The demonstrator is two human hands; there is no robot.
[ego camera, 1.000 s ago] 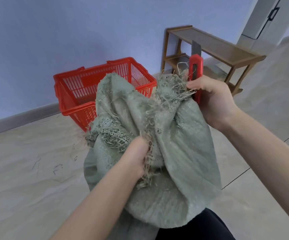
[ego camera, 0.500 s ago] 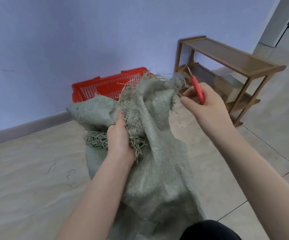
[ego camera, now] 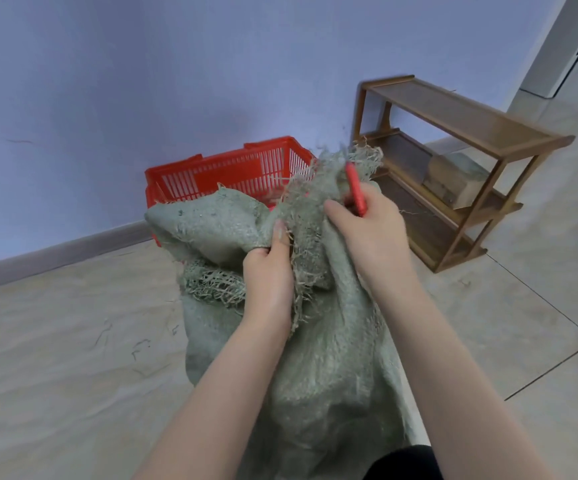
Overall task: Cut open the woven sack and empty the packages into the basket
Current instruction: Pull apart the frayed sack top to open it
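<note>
L hand [ego camera: 268,282] grips sack [ego camera: 332,375], R hand [ego camera: 370,233] w/ cutter [ego camera: 354,188]

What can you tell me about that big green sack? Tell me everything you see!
The sack is pale green woven cloth, plastic-looking, crumpled and slumped upright on the floor in front of the red basket. Its top is open, with frayed, stringy edges and a loose netted patch. The left hand grips a fold near the top; the right hand, holding a red knife, rests against the frayed edge. Nothing inside shows.
</note>
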